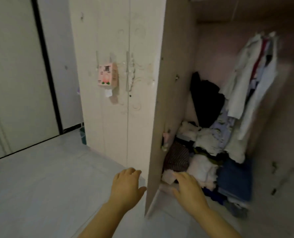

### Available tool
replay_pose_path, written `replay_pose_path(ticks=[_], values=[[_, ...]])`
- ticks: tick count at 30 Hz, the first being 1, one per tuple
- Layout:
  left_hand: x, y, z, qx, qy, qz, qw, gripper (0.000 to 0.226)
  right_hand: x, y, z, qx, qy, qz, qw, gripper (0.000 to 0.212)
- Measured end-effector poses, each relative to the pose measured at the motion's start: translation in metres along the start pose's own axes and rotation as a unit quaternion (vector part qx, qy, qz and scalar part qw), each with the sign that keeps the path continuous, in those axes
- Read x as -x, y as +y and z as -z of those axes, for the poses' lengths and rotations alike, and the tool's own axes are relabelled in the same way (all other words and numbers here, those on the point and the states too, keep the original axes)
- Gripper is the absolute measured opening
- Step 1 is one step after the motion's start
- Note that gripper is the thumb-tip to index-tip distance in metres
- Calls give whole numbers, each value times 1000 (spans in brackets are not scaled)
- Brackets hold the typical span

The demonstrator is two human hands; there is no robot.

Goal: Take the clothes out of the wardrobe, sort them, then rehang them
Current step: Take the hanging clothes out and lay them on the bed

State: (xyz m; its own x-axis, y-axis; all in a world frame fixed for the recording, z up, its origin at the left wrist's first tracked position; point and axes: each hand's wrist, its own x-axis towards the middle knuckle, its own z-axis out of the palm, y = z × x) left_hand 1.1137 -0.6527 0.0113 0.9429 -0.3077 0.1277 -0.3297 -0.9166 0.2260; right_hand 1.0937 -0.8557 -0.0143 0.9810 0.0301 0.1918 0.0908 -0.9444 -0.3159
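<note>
Open wardrobe door edge-on between left hand, fingers loose and empty, and right hand, fingers spread, empty, near heaped clothes (shirts hanging above), pink box beyond left fingers

Two hands of mine: left hand and right hand. One open door on the wardrobe, two closed doors beside it, one pink box on those. One heap of clothes along the wardrobe's floor; hanging garments by its right edge, too blurred to count.
</note>
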Motion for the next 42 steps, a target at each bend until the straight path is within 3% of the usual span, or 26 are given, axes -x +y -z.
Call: replay_pose_path(ticks=[9, 13, 19, 22, 28, 32, 42], values=[[-129, 161, -40, 8, -32, -162, 986, 55, -16, 168, 64, 49, 58, -146, 986, 53], [-197, 202, -50, 10, -25, -221, 975, 59, -49, 218, 89, 78, 68, -166, 981, 59], [-316, 248, -63, 21, -2, -281, 959, 60, -124, 284, 114, 66, 171, -173, 968, 48], [-376, 266, -60, 33, 9, -297, 954, 60, -166, 303, 135, 86, 165, -185, 965, 43], [-480, 310, -51, 66, 55, -328, 941, 57, -247, 358, 177, 117, 245, -148, 951, 44], [-546, 344, -38, 71, 96, -335, 935, 56, -304, 380, 225, 148, 215, -149, 954, 48], [-683, 430, 16, 131, 206, -298, 923, 58, -449, 458, 341, 218, 274, -45, 935, 53]])
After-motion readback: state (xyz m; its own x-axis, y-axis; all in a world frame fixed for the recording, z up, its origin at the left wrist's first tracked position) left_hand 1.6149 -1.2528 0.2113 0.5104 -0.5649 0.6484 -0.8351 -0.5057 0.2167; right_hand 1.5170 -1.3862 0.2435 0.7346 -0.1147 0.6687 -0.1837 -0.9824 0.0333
